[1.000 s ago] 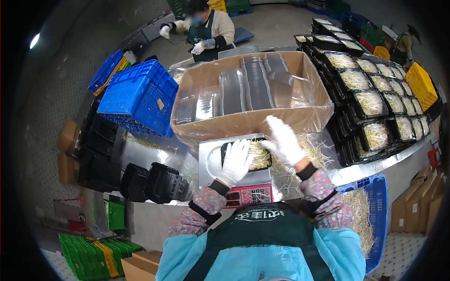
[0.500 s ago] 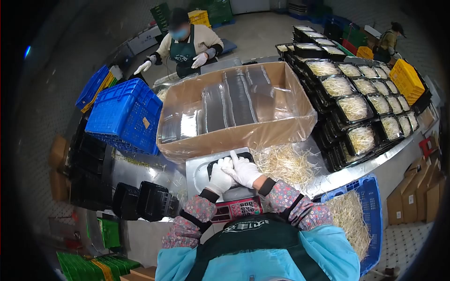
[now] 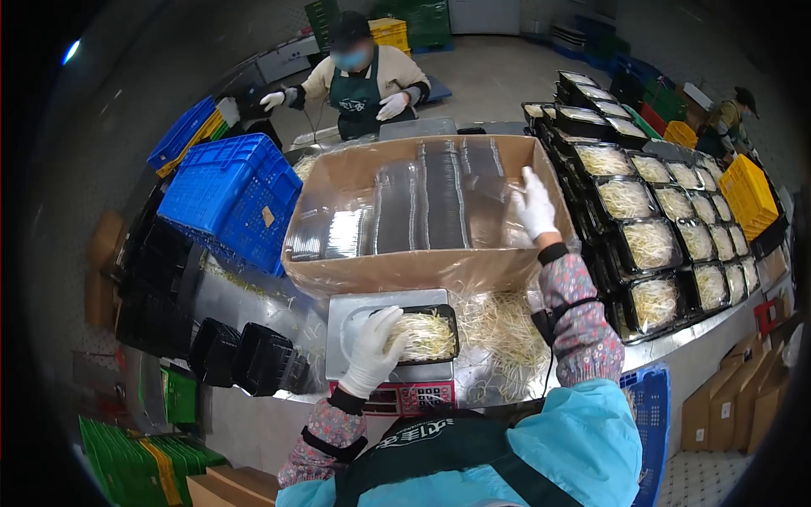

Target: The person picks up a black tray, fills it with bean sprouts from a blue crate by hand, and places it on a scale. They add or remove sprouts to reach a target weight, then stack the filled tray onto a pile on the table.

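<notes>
A black tray of bean sprouts rests on the silver plate of a scale with a red keypad. My left hand, in a white glove, lies over the tray's left edge, its fingers closed on it. My right hand, also gloved, is raised at the right part of a large carton, fingers spread and nothing seen in them. The carton is lined with clear film and holds rows of clear plastic lids. Loose sprouts lie right of the scale.
Stacked sprout trays line the right side. A blue crate and empty black trays stand at the left. Across the table is a co-worker; another person is far right. A blue basket is lower right.
My hands have separated. The right went up and right to the carton, while the left moved slightly left and down on the tray. The sprouts in the tray now show.
</notes>
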Demonstrator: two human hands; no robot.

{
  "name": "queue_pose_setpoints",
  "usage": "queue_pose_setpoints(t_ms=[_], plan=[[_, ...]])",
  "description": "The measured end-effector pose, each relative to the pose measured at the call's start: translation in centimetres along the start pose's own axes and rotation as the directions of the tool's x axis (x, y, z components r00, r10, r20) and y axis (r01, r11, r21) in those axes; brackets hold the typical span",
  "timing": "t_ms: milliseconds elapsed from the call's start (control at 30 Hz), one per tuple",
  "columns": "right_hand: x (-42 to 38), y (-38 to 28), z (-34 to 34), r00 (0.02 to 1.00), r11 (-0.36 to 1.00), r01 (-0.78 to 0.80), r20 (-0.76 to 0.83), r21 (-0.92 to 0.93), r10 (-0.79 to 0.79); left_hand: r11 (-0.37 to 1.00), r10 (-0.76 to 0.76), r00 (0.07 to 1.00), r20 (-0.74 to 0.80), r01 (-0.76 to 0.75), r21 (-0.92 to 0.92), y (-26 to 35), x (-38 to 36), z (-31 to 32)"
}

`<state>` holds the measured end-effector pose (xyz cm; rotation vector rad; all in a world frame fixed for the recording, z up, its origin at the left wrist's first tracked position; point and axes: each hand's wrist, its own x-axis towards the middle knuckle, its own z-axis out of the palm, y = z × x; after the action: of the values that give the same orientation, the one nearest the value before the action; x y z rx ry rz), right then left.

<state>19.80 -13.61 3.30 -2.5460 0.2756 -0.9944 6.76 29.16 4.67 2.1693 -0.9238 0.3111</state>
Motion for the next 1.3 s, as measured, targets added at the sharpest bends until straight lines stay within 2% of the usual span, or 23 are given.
queue_pose_setpoints(t_ms=[67, 133, 167, 200, 233, 333, 400, 433, 533, 600, 733, 800, 833, 900, 933, 967, 1000, 1067, 1133, 1200, 1233, 1267, 1300], plan=[[2.1, 5.2, 3.4, 0.984, 0.962, -0.165, 0.027, -0.217, 0.174, 0.995, -0.098, 0.994, -0.056, 0.097, -0.009, 0.6, -0.8, -1.1], [2.2, 7.4, 4.9, 0.906, 0.906, -0.376, 0.128, -0.194, 0.403, 0.976, -0.217, 0.967, -0.133, 0.213, -0.041, 0.2, -2.2, -2.1], [2.4, 8.6, 5.3, 0.849, 0.906, -0.377, 0.318, -0.195, 0.422, 0.973, -0.23, 0.963, -0.137, 0.228, -0.031, 0.1, -3.0, -2.5], [2.3, 8.5, 5.3, 0.758, 0.904, -0.378, 0.494, -0.2, 0.426, 0.965, -0.262, 0.948, -0.18, 0.263, -0.017, -0.1, -3.9, -3.0], [1.1, 8.0, 5.7, 0.885, 0.949, -0.272, 0.347, -0.159, 0.311, 0.956, -0.289, 0.932, -0.221, 0.294, -0.008, -0.2, -4.8, -3.3], [-0.3, 3.9, 1.3, 0.843, 0.971, -0.11, 0.497, -0.213, 0.205, 0.927, -0.37, 0.888, -0.273, 0.372, -0.046, -0.4, -6.9, -3.9], [-1.6, 3.2, 0.2, 0.858, 0.976, -0.074, 0.485, -0.206, 0.167, 0.872, -0.489, 0.826, -0.281, 0.457, -0.174, -0.6, -8.3, -4.0], [-1.9, 2.5, -1.1, 0.82, 0.974, -0.061, 0.546, -0.219, 0.174, 0.85, -0.526, 0.803, -0.282, 0.479, -0.22, -0.3, -8.4, -3.9], [-2.5, 1.6, -3.7, 0.747, 0.976, -0.015, 0.646, -0.218, 0.155, 0.845, -0.529, 0.808, -0.258, 0.476, -0.243, -0.3, -8.0, -3.6], [-2.5, 2.9, -4.2, 0.749, 0.996, -0.054, 0.657, -0.07, 0.087, 0.857, -0.514, 0.815, -0.268, 0.473, -0.207, -0.3, -7.3, -3.6], [-1.5, 3.3, -7.1, 0.933, 0.971, 0.043, 0.358, -0.234, 0.045, 0.889, -0.455, 0.843, -0.287, 0.41, -0.207, -0.1, -5.9, -4.6], [-0.7, 2.7, -9.3, 0.985, 0.982, 0.078, 0.164, -0.174, -0.049, 0.871, -0.473, 0.82, -0.322, 0.38, -0.313, -0.5, -5.7, -5.2], [-0.3, 1.6, -10.2, 0.994, 0.997, 0.064, 0.086, -0.031, -0.061, 0.838, -0.494, 0.809, -0.318, 0.346, -0.422, -0.3, -5.1, -5.6], [0.0, -2.5, -12.5, 0.993, 0.934, 0.108, 0.004, 0.341, -0.117, 0.676, -0.619, 0.763, -0.186, 0.397, -0.621, -0.2, -4.0, -6.5], [-0.1, -6.0, -13.8, 0.986, 0.823, 0.145, -0.014, 0.55, -0.165, 0.618, -0.605, 0.789, -0.11, 0.379, -0.689, -0.5, -3.4, -6.8], [-0.7, -9.7, -15.1, 0.969, 0.781, 0.205, -0.011, 0.59, -0.246, 0.459, -0.651, 0.757, 0.058, 0.454, -0.763, 0.4, -1.8, -8.0], [-1.5, -13.1, -16.3, 0.946, 0.732, 0.263, -0.019, 0.628, -0.324, 0.337, -0.591, 0.787, 0.178, 0.442, -0.831, 0.6, -0.7, -8.4], [-2.9, -18.2, -17.3, 0.759, 0.559, 0.504, -0.028, 0.659, -0.651, 0.088, -0.433, 0.841, 0.324, 0.397, -0.914, 0.4, 1.0, -9.2], [-4.4, -21.3, -16.8, 0.518, 0.423, 0.648, 0.041, 0.633, -0.854, -0.145, -0.455, 0.794, 0.403, 0.38, -0.913, 2.7, 3.0, -10.7], [-5.7, -21.9, -15.3, 0.412, 0.354, 0.574, 0.112, 0.738, -0.904, -0.232, -0.312, 0.861, 0.401, 0.34, -0.911, 0.3, 3.3, -10.5], [-5.9, -21.8, -15.2, 0.403, 0.413, 0.534, 0.207, 0.738, -0.892, 0.064, -0.376, 0.884, 0.278, 0.324, -0.944, -0.4, 2.8, -10.4], [-6.0, -21.2, -15.0, 0.418, 0.466, 0.478, 0.274, 0.744, -0.866, 0.164, -0.387, 0.893, 0.229, 0.311, -0.936, -1.0, 2.7, -10.4], [-6.4, -20.7, -14.9, 0.508, 0.519, 0.352, 0.307, 0.779, -0.805, 0.221, -0.391, 0.907, 0.155, 0.256, -0.941, -0.4, 2.2, -10.4]])
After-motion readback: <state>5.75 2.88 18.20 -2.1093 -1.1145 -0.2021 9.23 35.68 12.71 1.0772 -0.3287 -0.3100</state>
